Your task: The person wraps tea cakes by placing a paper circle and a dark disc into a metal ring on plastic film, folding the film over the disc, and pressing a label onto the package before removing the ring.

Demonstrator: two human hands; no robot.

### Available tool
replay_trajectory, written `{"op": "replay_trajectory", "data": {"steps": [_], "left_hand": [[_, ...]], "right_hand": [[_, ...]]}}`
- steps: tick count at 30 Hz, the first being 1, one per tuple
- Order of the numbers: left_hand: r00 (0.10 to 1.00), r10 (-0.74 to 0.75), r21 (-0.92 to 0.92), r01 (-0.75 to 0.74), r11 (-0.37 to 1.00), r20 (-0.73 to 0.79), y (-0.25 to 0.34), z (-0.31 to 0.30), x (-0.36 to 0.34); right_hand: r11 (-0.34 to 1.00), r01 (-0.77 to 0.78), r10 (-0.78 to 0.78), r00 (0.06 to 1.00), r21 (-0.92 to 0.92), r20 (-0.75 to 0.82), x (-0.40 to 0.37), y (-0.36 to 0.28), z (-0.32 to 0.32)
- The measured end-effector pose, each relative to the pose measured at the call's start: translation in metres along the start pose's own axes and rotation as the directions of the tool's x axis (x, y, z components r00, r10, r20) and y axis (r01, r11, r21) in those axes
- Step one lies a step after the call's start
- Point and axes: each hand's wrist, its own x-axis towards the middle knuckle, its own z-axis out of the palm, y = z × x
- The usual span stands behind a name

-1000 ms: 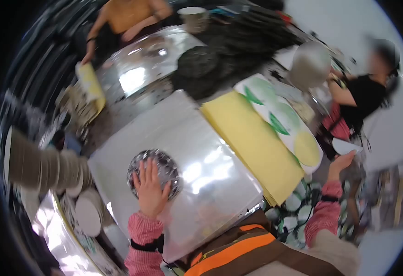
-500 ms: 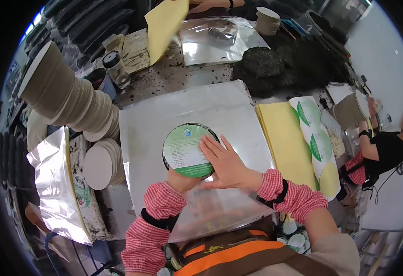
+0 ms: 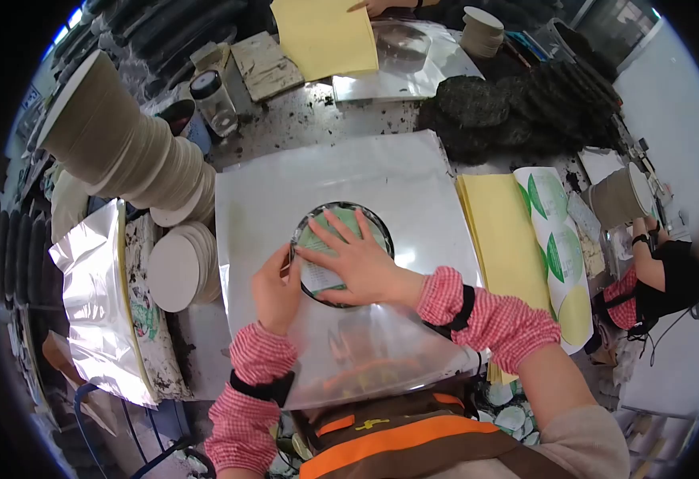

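A round disc [image 3: 387,231] with a dark, shiny rim lies on the pale sheet-covered work surface [image 3: 277,191] in front of me. On its top is a green and white printed round label [image 3: 315,277], partly hidden by my right hand [image 3: 357,263]. That hand rests flat across the label with its fingers spread. At the disc's left edge is my left hand [image 3: 276,289], its thumb and fingers closed on the rim. Both forearms wear red checked sleeves.
Tall stacks of grey-white round cards [image 3: 138,160] stand at left, beside silver film sheets [image 3: 94,303]. Yellow paper [image 3: 505,255] and a strip of green round labels [image 3: 553,239] lie right. Dark round cakes [image 3: 473,104] are piled behind. Another person's hand holds yellow paper [image 3: 325,40] across the table.
My right hand has moved from the label's right edge to flat over its middle. My left hand has come from below the disc to its left edge. The far yellow sheet has shifted right.
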Motion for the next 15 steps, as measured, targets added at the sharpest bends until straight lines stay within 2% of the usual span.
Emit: {"op": "replay_trajectory", "data": {"steps": [1,3,5,6,7,8,9,10,11,12,13,14,15], "left_hand": [[0.988,0.157,0.103,-0.157,0.982,0.012,0.011,-0.003,0.000],[0.902,0.424,0.287,-0.428,0.857,0.077,0.048,-0.004,-0.013],[0.926,0.377,0.258,-0.369,0.893,0.019,0.063,0.014,-0.017],[0.839,0.539,0.446,-0.458,0.769,-0.069,0.062,0.020,-0.003],[0.713,0.693,0.628,-0.491,0.603,-0.108,0.057,0.026,0.011],[0.703,0.670,0.616,-0.424,0.664,-0.238,0.021,0.027,0.031],[0.690,0.684,0.623,-0.432,0.653,-0.238,0.014,0.024,0.034],[0.864,0.484,0.559,-0.337,0.757,-0.135,0.008,0.021,0.029],[0.969,0.247,0.510,-0.206,0.835,-0.014,0.007,0.019,0.027],[0.956,0.292,0.433,-0.249,0.866,-0.033,0.028,0.018,0.022],[0.892,0.440,0.329,-0.449,0.831,0.104,0.059,0.016,0.006],[0.785,0.581,0.192,-0.617,0.763,0.214,0.089,0.021,-0.009],[0.751,0.519,0.477,-0.660,0.580,0.409,0.108,0.042,-0.027]], "right_hand": [[1.000,-0.012,0.012,0.999,0.011,-0.035,-0.001,0.001,-0.004],[0.998,-0.049,0.051,0.996,0.027,-0.074,-0.005,0.008,-0.006],[0.997,-0.068,0.071,0.993,0.039,-0.095,-0.008,0.009,-0.005],[0.998,-0.058,0.058,0.996,0.004,-0.064,-0.007,0.008,-0.004],[0.998,-0.051,0.050,0.998,-0.028,-0.039,-0.006,0.005,-0.003],[0.997,-0.077,0.076,0.997,-0.030,-0.029,-0.005,0.003,-0.002],[0.997,-0.071,0.069,0.997,-0.036,-0.047,-0.003,0.001,-0.003],[0.997,-0.073,0.071,0.996,-0.026,-0.048,-0.005,-0.002,-0.003],[0.997,-0.070,0.070,0.997,-0.017,-0.044,-0.008,-0.003,-0.003],[0.997,-0.074,0.072,0.992,-0.020,-0.101,-0.015,-0.003,0.000],[0.997,-0.074,0.070,0.990,-0.023,-0.120,-0.020,0.004,0.010],[0.992,-0.080,0.071,0.994,-0.100,-0.089,-0.018,0.011,0.026],[0.979,-0.071,0.059,0.996,-0.192,-0.065,-0.011,0.019,0.033]]}}
